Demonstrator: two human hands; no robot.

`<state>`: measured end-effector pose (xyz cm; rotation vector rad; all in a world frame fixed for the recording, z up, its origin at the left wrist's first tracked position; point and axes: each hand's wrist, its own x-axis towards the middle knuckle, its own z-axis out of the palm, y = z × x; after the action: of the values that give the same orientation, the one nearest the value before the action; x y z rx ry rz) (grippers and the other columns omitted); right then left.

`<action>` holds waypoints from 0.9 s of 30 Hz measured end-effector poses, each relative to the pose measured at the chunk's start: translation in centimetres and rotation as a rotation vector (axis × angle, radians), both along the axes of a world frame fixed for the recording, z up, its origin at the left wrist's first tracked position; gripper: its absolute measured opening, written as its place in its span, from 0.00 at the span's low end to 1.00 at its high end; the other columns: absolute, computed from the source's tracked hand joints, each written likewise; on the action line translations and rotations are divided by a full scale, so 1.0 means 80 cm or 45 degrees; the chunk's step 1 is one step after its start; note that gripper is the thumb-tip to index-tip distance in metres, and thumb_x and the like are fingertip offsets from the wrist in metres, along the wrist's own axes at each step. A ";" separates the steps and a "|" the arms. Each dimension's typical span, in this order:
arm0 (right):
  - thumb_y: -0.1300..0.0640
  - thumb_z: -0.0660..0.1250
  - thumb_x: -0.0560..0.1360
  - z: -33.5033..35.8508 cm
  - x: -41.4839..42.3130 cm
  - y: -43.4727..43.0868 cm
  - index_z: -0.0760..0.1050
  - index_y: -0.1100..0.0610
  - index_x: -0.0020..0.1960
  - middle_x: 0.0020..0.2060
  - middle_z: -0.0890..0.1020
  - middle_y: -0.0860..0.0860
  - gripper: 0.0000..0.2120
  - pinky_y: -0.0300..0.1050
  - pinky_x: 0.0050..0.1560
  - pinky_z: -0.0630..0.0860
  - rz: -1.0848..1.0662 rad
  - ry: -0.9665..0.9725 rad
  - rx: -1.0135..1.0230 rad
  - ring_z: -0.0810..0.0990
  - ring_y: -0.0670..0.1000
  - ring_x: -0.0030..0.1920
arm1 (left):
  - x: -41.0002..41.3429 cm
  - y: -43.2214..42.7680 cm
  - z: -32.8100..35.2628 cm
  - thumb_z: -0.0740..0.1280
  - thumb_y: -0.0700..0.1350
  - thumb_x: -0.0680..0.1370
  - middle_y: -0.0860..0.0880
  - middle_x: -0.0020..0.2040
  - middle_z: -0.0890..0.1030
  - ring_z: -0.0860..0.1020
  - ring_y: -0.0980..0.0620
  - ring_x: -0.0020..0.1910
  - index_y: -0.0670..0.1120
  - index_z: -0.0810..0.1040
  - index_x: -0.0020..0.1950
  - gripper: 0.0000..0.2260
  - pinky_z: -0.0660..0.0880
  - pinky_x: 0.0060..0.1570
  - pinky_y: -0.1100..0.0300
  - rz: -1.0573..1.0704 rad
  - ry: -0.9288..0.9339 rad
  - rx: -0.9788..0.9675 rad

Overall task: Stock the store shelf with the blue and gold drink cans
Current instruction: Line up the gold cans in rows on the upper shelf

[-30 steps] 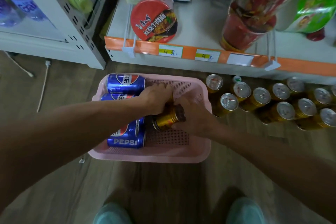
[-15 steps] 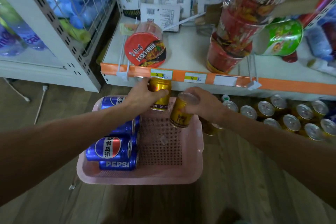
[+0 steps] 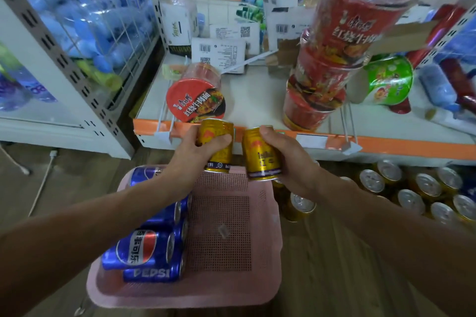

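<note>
My left hand (image 3: 190, 157) grips a gold drink can (image 3: 219, 134) upright, just in front of the shelf's orange edge (image 3: 386, 143). Beside it my right hand (image 3: 286, 159) grips a second gold can (image 3: 260, 154), also upright. Both cans hang above the far end of a pink basket (image 3: 226, 288) on the floor. Several blue Pepsi cans (image 3: 141, 249) lie stacked on their sides in the basket's left half. Several more gold cans (image 3: 412, 193) stand on the floor at the right, under the shelf.
The white shelf (image 3: 257, 95) holds a red noodle bowl on its side (image 3: 195, 100), a tall stack of red noodle cups (image 3: 334, 54), a green cup (image 3: 389, 80) and white boxes (image 3: 219, 51) at the back. A wire rack of blue bottles (image 3: 77, 20) stands at the left.
Both hands have lifted the two gold cans out of the basket and up to the shelf's front edge. The view has tilted up toward the shelf.
</note>
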<state>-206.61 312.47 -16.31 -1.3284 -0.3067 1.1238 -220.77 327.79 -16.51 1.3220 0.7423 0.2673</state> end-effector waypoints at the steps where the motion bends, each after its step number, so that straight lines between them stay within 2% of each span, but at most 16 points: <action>1: 0.42 0.69 0.75 -0.001 -0.001 0.002 0.76 0.59 0.66 0.58 0.83 0.60 0.27 0.57 0.58 0.79 -0.005 0.049 -0.025 0.82 0.61 0.58 | 0.002 -0.002 0.001 0.78 0.55 0.70 0.51 0.54 0.85 0.85 0.46 0.53 0.55 0.75 0.63 0.24 0.79 0.58 0.39 -0.010 -0.002 -0.016; 3: 0.37 0.65 0.76 -0.004 0.001 0.007 0.75 0.57 0.67 0.58 0.83 0.60 0.29 0.58 0.56 0.80 -0.005 0.099 -0.085 0.82 0.62 0.57 | 0.006 -0.007 0.001 0.78 0.59 0.68 0.48 0.56 0.84 0.84 0.45 0.54 0.56 0.75 0.64 0.27 0.79 0.59 0.39 -0.015 0.001 -0.022; 5: 0.34 0.61 0.77 -0.006 0.005 0.008 0.75 0.56 0.66 0.55 0.84 0.60 0.29 0.56 0.50 0.80 -0.008 0.098 -0.151 0.83 0.60 0.52 | 0.009 -0.010 -0.001 0.77 0.61 0.66 0.48 0.57 0.84 0.84 0.45 0.54 0.56 0.74 0.64 0.29 0.79 0.59 0.40 0.004 0.016 -0.017; 9: 0.36 0.60 0.78 0.004 0.016 0.001 0.75 0.55 0.63 0.48 0.85 0.58 0.26 0.51 0.45 0.82 0.013 0.126 -0.244 0.85 0.57 0.45 | 0.012 -0.017 0.007 0.78 0.65 0.63 0.48 0.58 0.83 0.84 0.45 0.55 0.57 0.73 0.64 0.33 0.80 0.58 0.40 0.021 0.042 -0.068; 12: 0.34 0.65 0.71 0.035 0.011 -0.019 0.72 0.56 0.66 0.50 0.84 0.60 0.33 0.48 0.36 0.82 -0.006 0.266 -0.317 0.85 0.58 0.41 | 0.002 -0.032 0.032 0.75 0.61 0.65 0.48 0.58 0.83 0.84 0.45 0.55 0.55 0.73 0.65 0.31 0.80 0.58 0.42 0.069 0.070 -0.134; 15: 0.32 0.69 0.62 0.082 0.000 -0.053 0.72 0.58 0.67 0.53 0.85 0.61 0.42 0.49 0.36 0.82 -0.003 0.342 -0.408 0.86 0.59 0.42 | -0.016 -0.056 0.076 0.78 0.64 0.64 0.47 0.59 0.83 0.84 0.44 0.54 0.55 0.73 0.67 0.35 0.79 0.58 0.39 0.094 0.163 -0.209; 17: 0.33 0.68 0.62 0.124 -0.008 -0.081 0.74 0.57 0.63 0.46 0.87 0.58 0.38 0.50 0.38 0.83 -0.056 0.355 -0.461 0.87 0.57 0.40 | -0.027 -0.077 0.118 0.78 0.70 0.58 0.48 0.57 0.84 0.84 0.44 0.54 0.57 0.74 0.65 0.39 0.78 0.59 0.38 0.106 0.253 -0.238; 19: 0.35 0.67 0.67 0.176 -0.015 -0.106 0.74 0.54 0.60 0.43 0.87 0.55 0.30 0.53 0.46 0.84 -0.148 0.329 -0.506 0.87 0.56 0.41 | -0.033 -0.097 0.176 0.76 0.72 0.55 0.52 0.55 0.85 0.84 0.45 0.54 0.60 0.76 0.62 0.39 0.77 0.60 0.39 0.108 0.306 -0.222; 21: 0.35 0.67 0.69 0.243 -0.020 -0.129 0.75 0.52 0.60 0.46 0.87 0.55 0.27 0.56 0.53 0.82 -0.208 0.330 -0.505 0.87 0.56 0.46 | -0.031 -0.118 0.247 0.75 0.71 0.56 0.52 0.54 0.85 0.84 0.46 0.53 0.59 0.77 0.62 0.37 0.77 0.60 0.40 0.098 0.300 -0.219; 23: 0.34 0.69 0.66 0.322 -0.023 -0.147 0.75 0.52 0.63 0.52 0.86 0.57 0.32 0.59 0.58 0.80 -0.253 0.318 -0.512 0.86 0.59 0.52 | -0.024 -0.137 0.327 0.76 0.68 0.57 0.51 0.52 0.86 0.85 0.46 0.52 0.58 0.79 0.60 0.33 0.78 0.60 0.39 0.102 0.265 -0.233; 25: 0.35 0.67 0.69 0.402 -0.021 -0.169 0.77 0.53 0.61 0.51 0.86 0.56 0.28 0.56 0.55 0.81 -0.282 0.279 -0.492 0.86 0.58 0.51 | -0.011 -0.156 0.410 0.78 0.65 0.61 0.49 0.53 0.85 0.84 0.43 0.54 0.58 0.79 0.59 0.29 0.78 0.60 0.39 0.063 0.215 -0.260; 27: 0.36 0.64 0.73 0.480 -0.014 -0.192 0.80 0.53 0.57 0.50 0.87 0.57 0.24 0.52 0.49 0.82 -0.296 0.238 -0.438 0.86 0.57 0.49 | 0.006 -0.176 0.492 0.78 0.58 0.67 0.47 0.53 0.85 0.84 0.41 0.54 0.57 0.80 0.58 0.22 0.80 0.55 0.43 0.021 0.153 -0.263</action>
<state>-207.76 297.10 22.09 -1.5010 0.1835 1.1238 -220.28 313.68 22.84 1.1431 0.8590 0.1208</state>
